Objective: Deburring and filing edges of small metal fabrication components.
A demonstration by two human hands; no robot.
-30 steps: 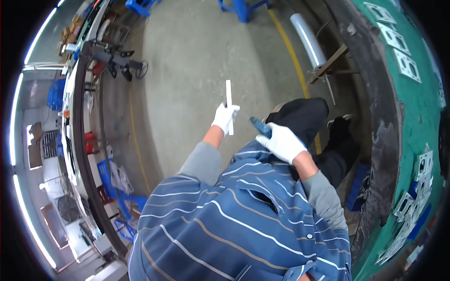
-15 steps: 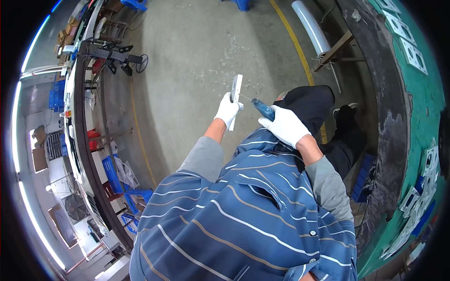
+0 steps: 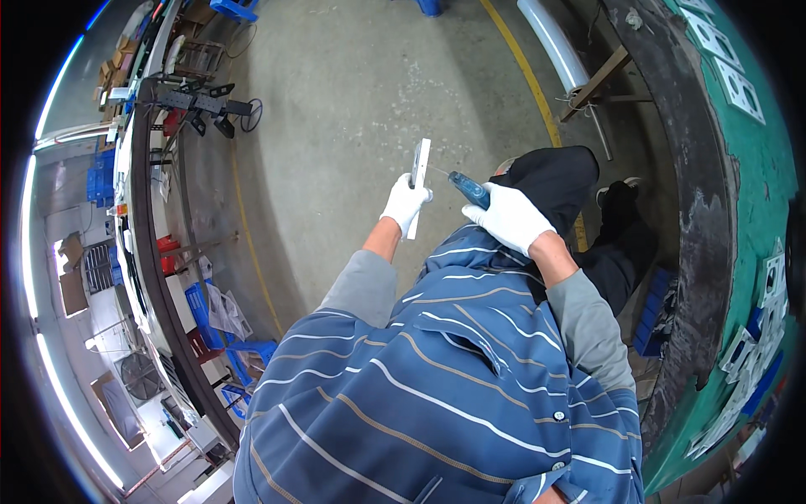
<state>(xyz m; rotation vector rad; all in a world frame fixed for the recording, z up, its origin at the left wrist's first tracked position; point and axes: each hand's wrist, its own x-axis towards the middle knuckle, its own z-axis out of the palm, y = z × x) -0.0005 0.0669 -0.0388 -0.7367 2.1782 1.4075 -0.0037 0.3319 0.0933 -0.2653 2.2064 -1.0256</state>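
My left hand [image 3: 406, 202] wears a white glove and is closed on a flat white plate [image 3: 422, 160]. The plate stands nearly upright, its narrow long edge facing me. In my right hand [image 3: 515, 220], also white-gloved, is a blue-handled tool with a thin metal shaft [image 3: 468, 190]. The shaft points left toward the plate's edge. Whether its tip touches the plate is too small to tell. Both hands are out in front of my striped blue shirt, above the floor.
At right runs a green-topped workbench [image 3: 714, 277] with several white cut-out plates [image 3: 739, 91] on it. Beneath it sits a blue crate [image 3: 653, 311]. A pale roll [image 3: 554, 42] lies farther off. Racks and a dark-edged bench [image 3: 159, 277] line the left.
The white plate has turned slightly in my left hand and shifted a little down and left. My right hand and the tool have moved only slightly left.
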